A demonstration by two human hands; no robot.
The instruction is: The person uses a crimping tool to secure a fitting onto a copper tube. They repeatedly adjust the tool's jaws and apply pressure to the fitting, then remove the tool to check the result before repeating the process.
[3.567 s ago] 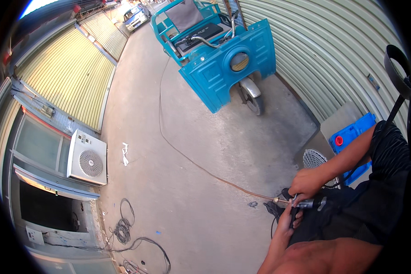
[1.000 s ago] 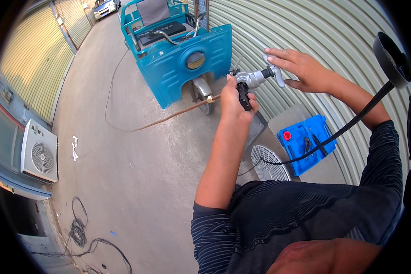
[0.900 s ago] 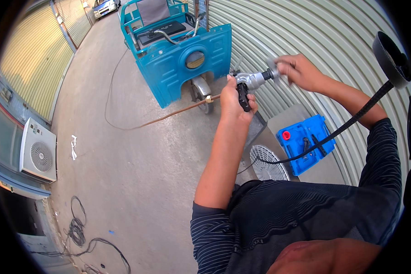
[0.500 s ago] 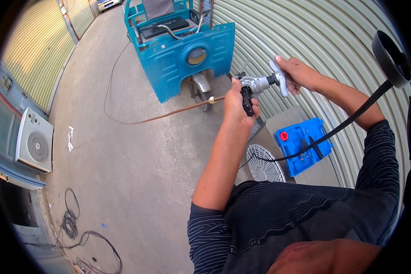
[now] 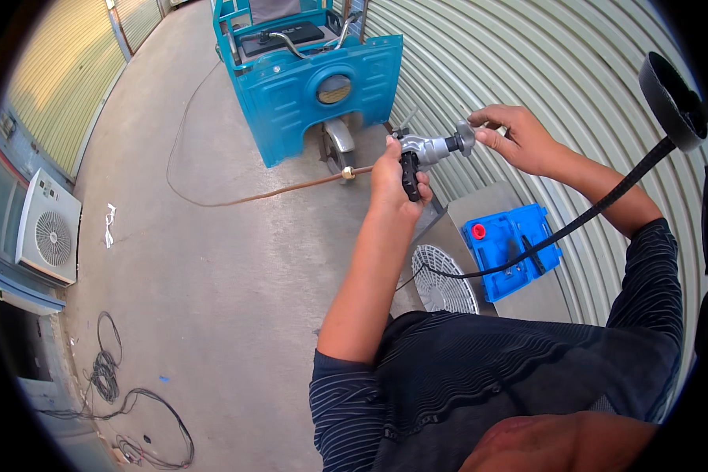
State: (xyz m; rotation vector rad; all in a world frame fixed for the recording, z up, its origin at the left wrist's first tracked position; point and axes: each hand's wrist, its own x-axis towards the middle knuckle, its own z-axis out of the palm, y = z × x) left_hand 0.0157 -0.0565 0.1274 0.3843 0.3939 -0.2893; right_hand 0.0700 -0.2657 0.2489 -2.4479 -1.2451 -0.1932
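Observation:
My left hand (image 5: 396, 177) is closed around the black clamp bar (image 5: 410, 176) of a flaring tool (image 5: 426, 150) with a silver body. A copper pipe (image 5: 295, 187) runs leftward from that hand, and a brass flare nut (image 5: 348, 172) sits on it just beside the hand. My right hand (image 5: 518, 140) has its thumb and fingers curled at the tool's silver turning handle (image 5: 466, 138), which is seen nearly edge-on. The clamped pipe end is hidden by my left hand and the tool.
Below my hands, an open blue tool case (image 5: 495, 259) lies on a metal unit with a white round grille (image 5: 442, 283). Ahead stands a blue three-wheeler (image 5: 291, 102). Ribbed shutters (image 5: 590, 181) line the right. An outdoor unit (image 5: 49, 228) and coiled black cables (image 5: 106, 377) are at the left.
The turning handle has rotated from broadside to nearly edge-on, and my right hand has changed its finger position on it. The tool and left hand sit slightly further left in view.

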